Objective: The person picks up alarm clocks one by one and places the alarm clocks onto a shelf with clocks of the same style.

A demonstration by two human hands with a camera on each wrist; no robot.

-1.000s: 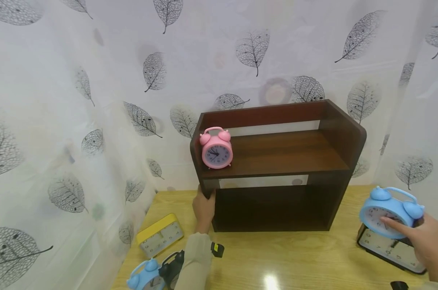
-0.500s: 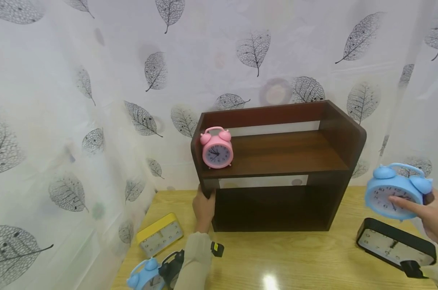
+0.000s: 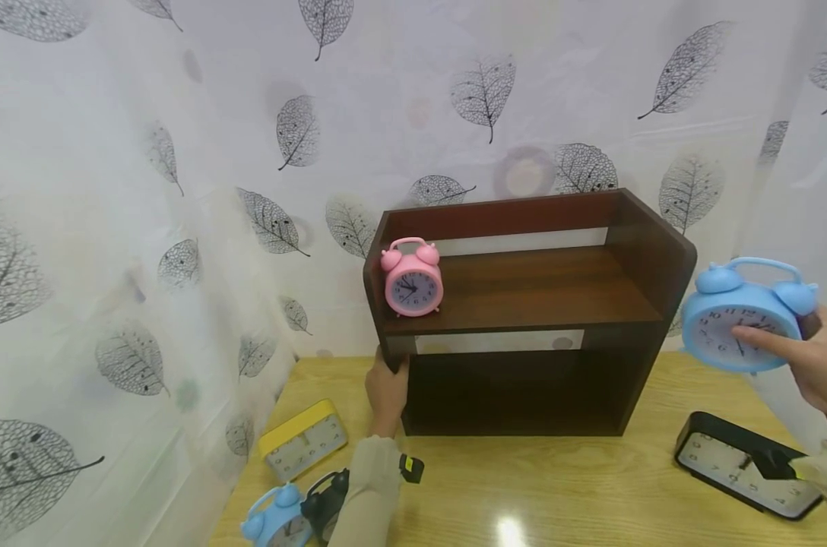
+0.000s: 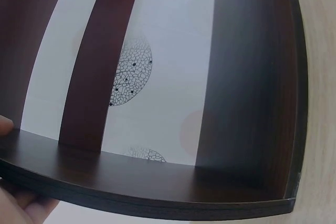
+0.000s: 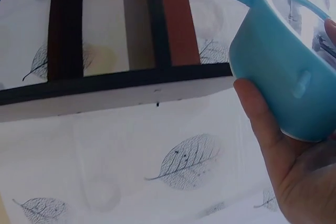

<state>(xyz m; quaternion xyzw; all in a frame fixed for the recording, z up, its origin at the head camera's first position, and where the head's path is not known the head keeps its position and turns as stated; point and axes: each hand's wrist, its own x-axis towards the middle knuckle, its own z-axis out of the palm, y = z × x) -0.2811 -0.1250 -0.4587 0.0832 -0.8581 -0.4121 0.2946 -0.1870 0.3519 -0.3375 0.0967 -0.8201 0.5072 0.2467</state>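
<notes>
A dark brown two-tier shelf [image 3: 537, 292] stands on the wooden table. My left hand [image 3: 386, 391] grips its left side panel [image 4: 136, 184] below the upper board, with fingers on both faces of the panel in the left wrist view. Off the shelf's right side, my right hand [image 3: 820, 361] holds a light blue twin-bell alarm clock [image 3: 717, 338] in the air, thumb across its dial. The right wrist view shows fingers against the clock's round blue body [image 5: 278, 66]. A pink twin-bell alarm clock [image 3: 413, 285] stands at the left end of the upper board.
Left of the shelf lie a yellow rectangular clock [image 3: 304, 444], another light blue alarm clock [image 3: 280, 523] and a black twin-bell clock [image 3: 326, 505], partly behind my left sleeve. A black rectangular clock [image 3: 717, 460] rests at the right of the table [image 3: 509, 486], below my right hand.
My right hand has lifted the light blue alarm clock upward, away from the black rectangular clock it overlapped before. The left hand stays on the shelf panel.
</notes>
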